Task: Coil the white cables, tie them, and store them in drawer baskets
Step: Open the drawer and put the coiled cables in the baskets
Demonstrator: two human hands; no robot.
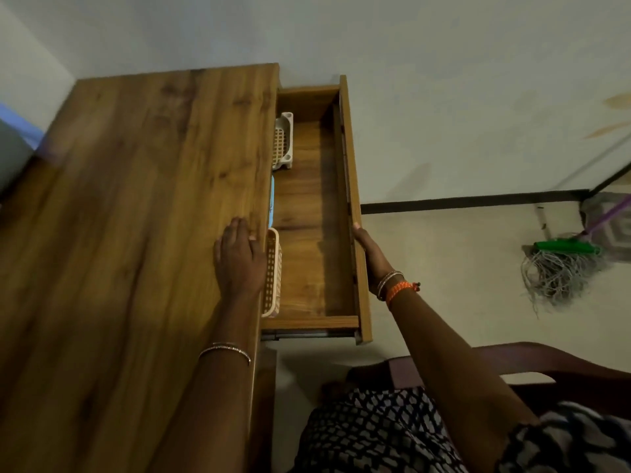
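From the head view, a wooden desk (136, 199) fills the left side, and its drawer (307, 206) stands pulled out past the desk's right edge, with the drawer floor bare down the middle. The left hand (240, 257) lies flat on the desktop at that right edge, palm down, fingers straight and close together, holding nothing; a thin bracelet (225, 349) circles its wrist. The right hand (367, 249) is on the drawer front (356, 213), the panel along the drawer's outer edge. Its fingers reach round the panel's outer face and are hidden there, so I cannot tell how tightly they curl; only the thumb side shows against the wood. Bangles and an orange thread band (397, 290) sit on that wrist.

Three baskets lie along the drawer's inner edge, half under the desktop: a white basket (283, 141) near the far end, a blue basket (272, 201) showing only a sliver at the middle, and a peach basket (273, 274) at the near end, just beside the left hand. No white cables can be made out in the visible parts of the baskets.

On the floor to the right lies a mop (563, 264) with a green head. A patterned dress (375, 431) and a dark chair (546, 363) fill the lower right corner.
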